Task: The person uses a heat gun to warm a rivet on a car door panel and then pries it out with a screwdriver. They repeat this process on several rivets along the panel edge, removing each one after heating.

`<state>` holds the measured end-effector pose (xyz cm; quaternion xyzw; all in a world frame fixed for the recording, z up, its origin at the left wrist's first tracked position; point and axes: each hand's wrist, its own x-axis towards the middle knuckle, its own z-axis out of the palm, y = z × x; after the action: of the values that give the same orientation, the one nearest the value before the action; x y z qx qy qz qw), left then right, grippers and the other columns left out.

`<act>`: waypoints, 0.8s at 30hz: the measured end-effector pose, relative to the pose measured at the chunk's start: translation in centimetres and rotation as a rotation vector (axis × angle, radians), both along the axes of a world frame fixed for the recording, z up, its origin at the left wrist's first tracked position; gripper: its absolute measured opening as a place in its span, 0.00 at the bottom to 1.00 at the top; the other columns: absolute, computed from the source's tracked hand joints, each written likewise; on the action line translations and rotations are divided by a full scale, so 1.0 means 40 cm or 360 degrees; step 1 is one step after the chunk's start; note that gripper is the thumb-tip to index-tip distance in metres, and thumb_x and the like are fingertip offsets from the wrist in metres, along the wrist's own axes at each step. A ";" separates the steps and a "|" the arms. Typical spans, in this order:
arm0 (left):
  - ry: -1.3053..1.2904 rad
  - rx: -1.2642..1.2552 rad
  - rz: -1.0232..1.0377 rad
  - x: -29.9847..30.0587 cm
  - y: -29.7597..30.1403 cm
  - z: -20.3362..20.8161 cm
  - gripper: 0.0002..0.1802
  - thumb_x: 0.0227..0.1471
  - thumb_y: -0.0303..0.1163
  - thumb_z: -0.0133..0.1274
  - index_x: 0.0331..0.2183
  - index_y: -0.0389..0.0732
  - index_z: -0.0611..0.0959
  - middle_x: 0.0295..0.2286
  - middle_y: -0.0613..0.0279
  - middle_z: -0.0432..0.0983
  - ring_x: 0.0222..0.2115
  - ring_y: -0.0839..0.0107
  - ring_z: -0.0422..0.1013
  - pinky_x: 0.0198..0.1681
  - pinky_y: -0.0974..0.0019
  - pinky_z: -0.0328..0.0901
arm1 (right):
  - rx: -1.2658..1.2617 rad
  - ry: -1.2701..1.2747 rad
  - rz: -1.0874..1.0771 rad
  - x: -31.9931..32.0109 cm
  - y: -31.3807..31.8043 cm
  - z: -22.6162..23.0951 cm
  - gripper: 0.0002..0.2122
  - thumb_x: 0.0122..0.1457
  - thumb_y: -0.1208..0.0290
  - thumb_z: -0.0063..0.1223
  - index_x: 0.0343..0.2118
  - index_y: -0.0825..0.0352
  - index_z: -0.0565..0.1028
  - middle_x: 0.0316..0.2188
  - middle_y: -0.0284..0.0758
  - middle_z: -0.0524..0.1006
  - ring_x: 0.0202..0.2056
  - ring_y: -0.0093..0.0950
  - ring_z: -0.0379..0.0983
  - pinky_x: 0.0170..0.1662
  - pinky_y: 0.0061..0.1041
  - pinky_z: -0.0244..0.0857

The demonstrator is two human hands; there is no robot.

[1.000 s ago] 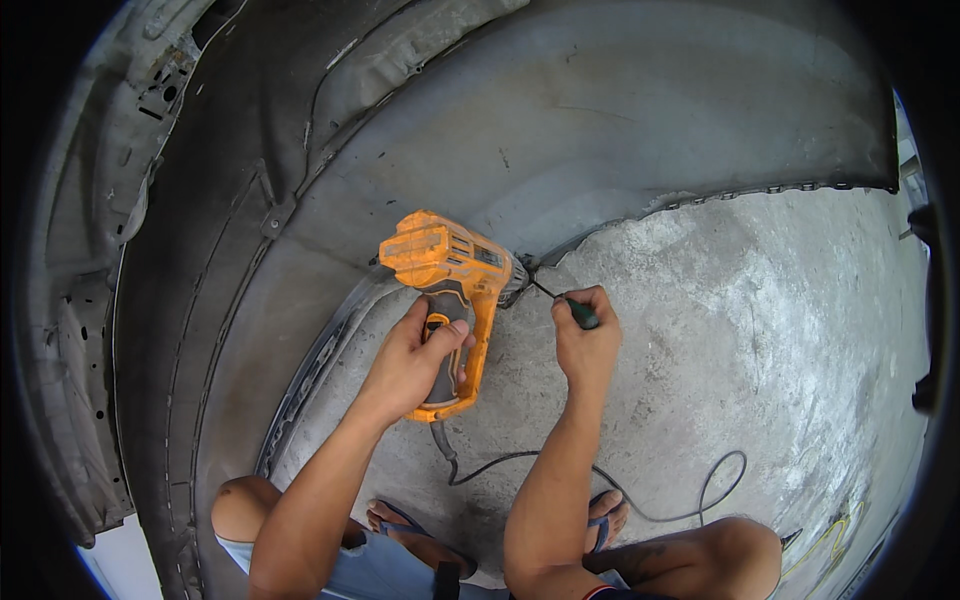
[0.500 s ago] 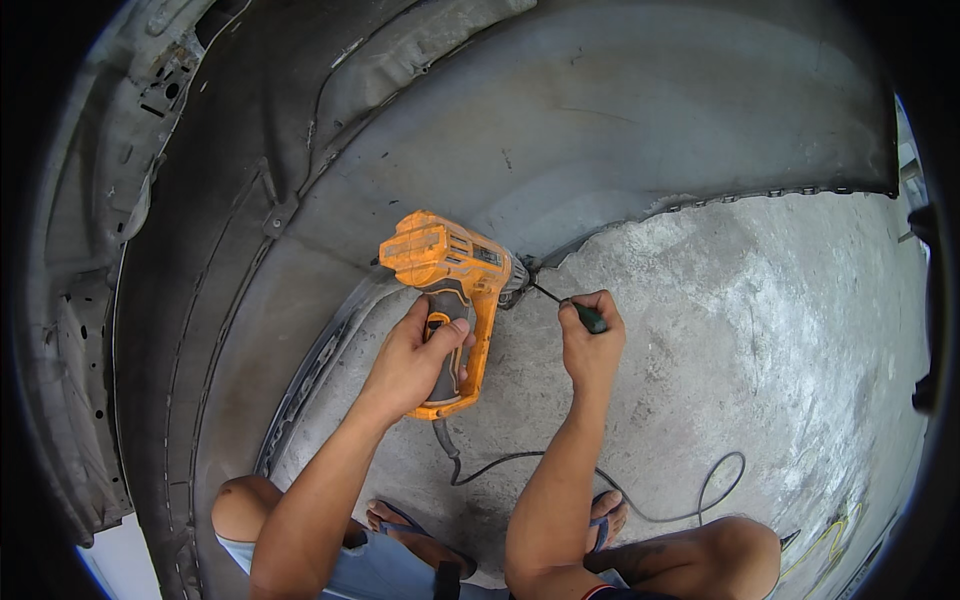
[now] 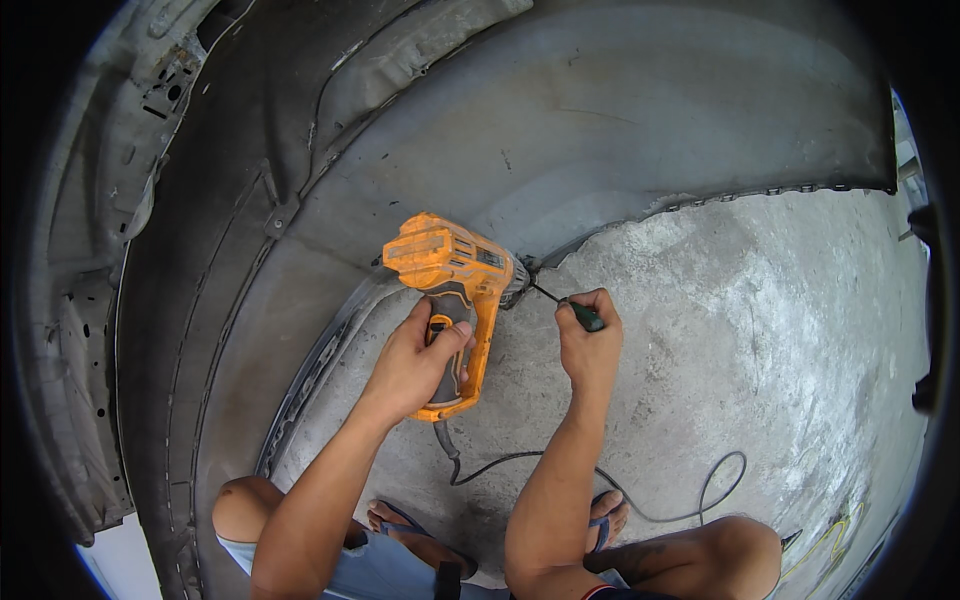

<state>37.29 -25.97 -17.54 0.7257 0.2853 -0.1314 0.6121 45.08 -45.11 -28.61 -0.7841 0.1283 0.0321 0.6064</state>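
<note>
Gripping orange drill [image 3: 452,290], chuck key [image 3: 580,314]

Glossy orange plastic drill [image 3: 450,270], rough concrete floor [image 3: 780,330]

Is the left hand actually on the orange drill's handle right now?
Touching. The head view shows the left hand wrapped around the handle of the orange drill, fingers curled over the grip, no gap visible.

One orange power drill [image 3: 452,290] is in view, with one black cord [image 3: 620,495] trailing from it over the concrete floor [image 3: 760,330], and one dark-handled key tool [image 3: 575,308] at its chuck. Two hands show, a left hand [image 3: 415,365] and a right hand [image 3: 590,345]. Two sandalled feet sit at the floor's lower edge, under one large grey curved metal panel [image 3: 560,130].
</note>
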 end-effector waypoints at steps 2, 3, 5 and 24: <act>0.0004 0.0017 -0.0039 0.000 0.001 -0.001 0.20 0.66 0.39 0.53 0.52 0.37 0.75 0.36 0.60 0.81 0.25 0.76 0.75 0.32 0.69 0.73 | 0.0029 0.0016 0.0000 0.000 0.001 -0.001 0.06 0.54 0.74 0.62 0.32 0.69 0.77 0.25 0.36 0.78 0.28 0.26 0.72 0.35 0.29 0.68; 0.0006 0.0019 -0.0040 -0.001 0.001 -0.001 0.19 0.66 0.39 0.53 0.52 0.37 0.75 0.36 0.60 0.81 0.25 0.76 0.75 0.32 0.69 0.73 | 0.0014 -0.0009 0.0003 0.000 0.001 -0.003 0.06 0.54 0.74 0.62 0.32 0.69 0.77 0.25 0.36 0.78 0.28 0.25 0.72 0.35 0.29 0.68; 0.0009 0.0021 -0.0041 -0.001 0.001 -0.001 0.19 0.66 0.39 0.54 0.52 0.37 0.75 0.37 0.60 0.81 0.25 0.76 0.75 0.32 0.69 0.73 | 0.0011 -0.0063 0.0010 -0.001 0.002 -0.007 0.06 0.54 0.74 0.63 0.32 0.69 0.77 0.25 0.35 0.78 0.28 0.24 0.71 0.34 0.28 0.67; -0.0004 0.0014 -0.0011 -0.002 0.005 -0.003 0.19 0.66 0.38 0.54 0.52 0.36 0.75 0.36 0.60 0.80 0.26 0.76 0.75 0.33 0.69 0.73 | 0.0100 -0.0009 -0.0002 -0.006 -0.008 -0.014 0.06 0.55 0.73 0.63 0.33 0.68 0.78 0.25 0.33 0.79 0.29 0.22 0.72 0.35 0.26 0.68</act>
<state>37.19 -25.75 -17.68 0.7294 0.2827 -0.1315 0.6089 44.85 -45.43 -29.16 -0.7646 0.1259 0.0336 0.6312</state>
